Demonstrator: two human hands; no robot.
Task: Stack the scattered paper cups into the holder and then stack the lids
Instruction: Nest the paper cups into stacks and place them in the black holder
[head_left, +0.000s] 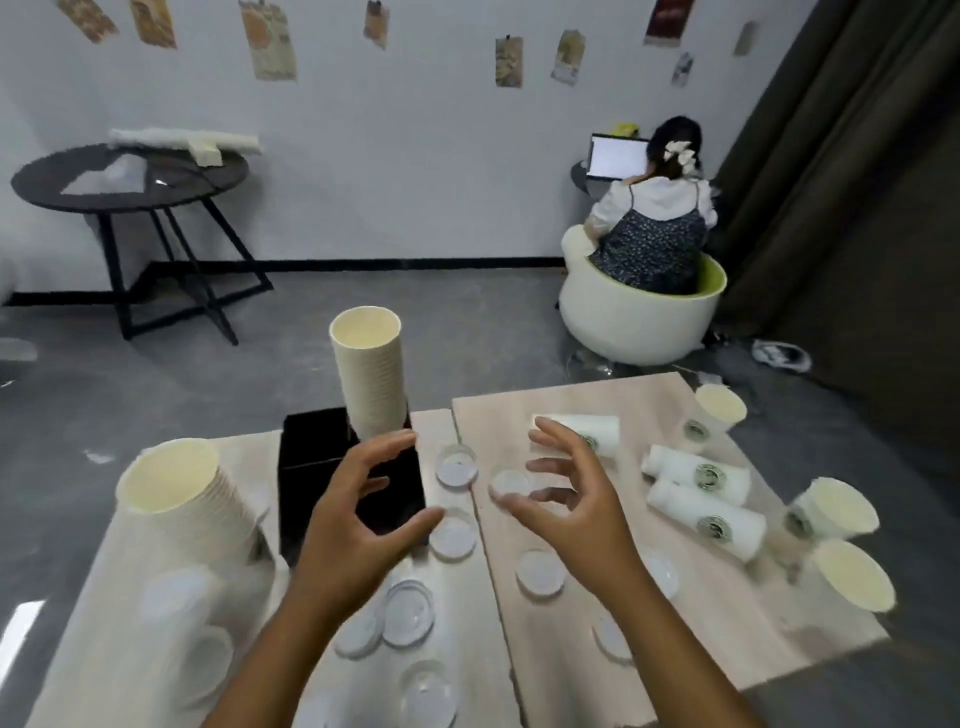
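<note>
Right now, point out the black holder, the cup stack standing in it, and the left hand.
black holder (317, 457): head view, its top face.
cup stack (370, 384): head view, mid side wall.
left hand (353, 514): head view, back of hand.

Two pale wood tabletops (519, 415) butted edge to edge, seam running up centre frame. On them: black holder (311, 457) at centre with a tall cup stack (370, 379); leaning cup stack (187, 499) at left; clear lids (540, 571) scattered across the lower middle; sideways logo cups (696, 470) and upright cups (852, 574) at right.
</note>
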